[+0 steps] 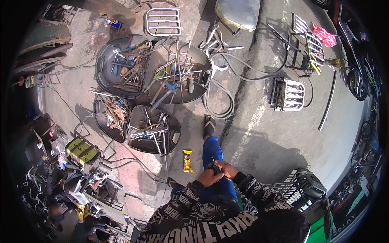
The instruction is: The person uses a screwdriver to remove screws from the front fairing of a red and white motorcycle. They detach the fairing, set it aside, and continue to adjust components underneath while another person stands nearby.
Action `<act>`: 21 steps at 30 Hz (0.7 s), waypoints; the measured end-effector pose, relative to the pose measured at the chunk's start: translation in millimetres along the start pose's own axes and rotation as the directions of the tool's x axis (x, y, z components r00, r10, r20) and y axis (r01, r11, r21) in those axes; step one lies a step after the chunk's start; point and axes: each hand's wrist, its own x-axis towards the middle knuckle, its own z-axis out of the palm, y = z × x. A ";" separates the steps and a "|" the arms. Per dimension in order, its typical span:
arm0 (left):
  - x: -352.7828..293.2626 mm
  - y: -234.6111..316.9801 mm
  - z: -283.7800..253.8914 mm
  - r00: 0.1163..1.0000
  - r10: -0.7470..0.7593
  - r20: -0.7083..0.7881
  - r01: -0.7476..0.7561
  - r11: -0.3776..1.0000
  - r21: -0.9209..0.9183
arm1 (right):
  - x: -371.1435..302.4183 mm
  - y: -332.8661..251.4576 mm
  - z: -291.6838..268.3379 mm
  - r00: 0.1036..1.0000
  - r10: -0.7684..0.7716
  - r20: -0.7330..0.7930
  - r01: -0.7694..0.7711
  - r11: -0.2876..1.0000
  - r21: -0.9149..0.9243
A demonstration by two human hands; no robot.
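Observation:
My left hand (210,177) is closed around a small dark tool (216,170) with a thin metal shaft pointing up. It looks like a screwdriver, but most of it is hidden by the fingers. Beside it, my right hand (227,169) pinches at the same tool, fingertips near the shaft. Both hands are together above my blue-clad right leg (213,150). On the ground left of the leg lies a yellow and red wrapped packet (187,161).
Open dark bins of hand tools stand ahead left, including a large bin (204,87) and a smaller one (176,139). A grey hose (233,106) coils ahead. Metal racks (295,95) lie right. A yellow-topped seat (83,150) is at left; motorcycles (356,83) line the far right.

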 end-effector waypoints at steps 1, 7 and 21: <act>14.9 1.5 -11.2 0.996 -0.024 0.088 0.002 0.972 0.234 | 2.8 4.6 -8.5 0.989 -0.045 -0.138 0.043 0.999 -0.014; 140.3 7.0 -178.2 0.966 0.065 -0.249 0.077 0.852 0.518 | -4.0 52.4 -35.5 0.720 -0.365 -0.590 0.184 0.921 -0.345; 239.7 19.6 -341.4 0.779 0.117 -0.616 0.616 0.041 0.787 | 8.2 48.5 -36.9 0.683 -0.414 -0.602 0.102 0.870 -0.482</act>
